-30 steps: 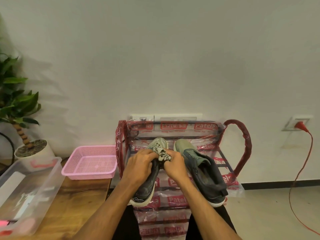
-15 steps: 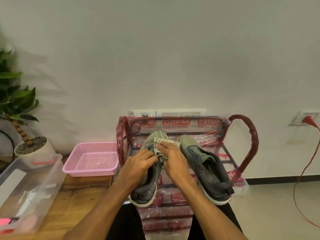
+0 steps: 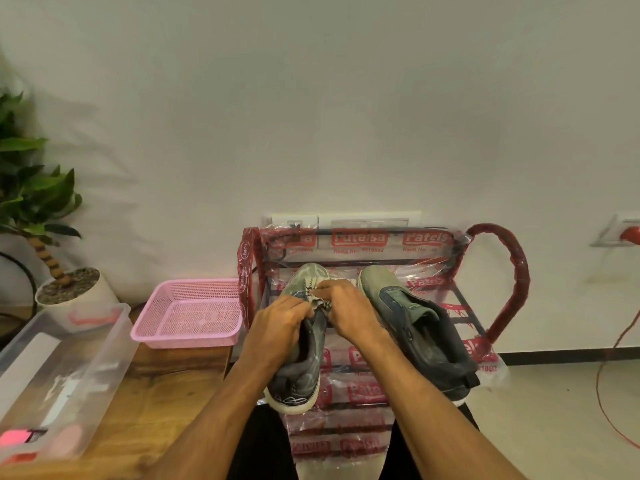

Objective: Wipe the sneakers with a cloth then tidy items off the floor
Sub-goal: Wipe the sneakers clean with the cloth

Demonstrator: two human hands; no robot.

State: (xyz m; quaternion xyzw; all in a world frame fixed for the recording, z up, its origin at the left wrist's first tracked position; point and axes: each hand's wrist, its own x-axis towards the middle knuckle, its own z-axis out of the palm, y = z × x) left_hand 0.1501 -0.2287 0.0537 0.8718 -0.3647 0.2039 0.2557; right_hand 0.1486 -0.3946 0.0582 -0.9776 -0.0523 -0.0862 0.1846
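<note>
Pink basket (image 3: 188, 313) left of plastic-wrapped rack (image 3: 514, 271). Left hand (image 3: 280, 327) grips worn grey-green sneaker (image 3: 304, 374); right hand (image 3: 348, 308) pinches crumpled cloth (image 3: 310, 288) on it.

Pink basket (image 3: 183, 339) on wooden table (image 3: 166, 386); potted plant (image 3: 38, 199) beside.

Bare left hand (image 3: 277, 327), bare right hand (image 3: 349, 310) and forearms (image 3: 221, 403); apparently black trousers (image 3: 266, 441) below.
</note>
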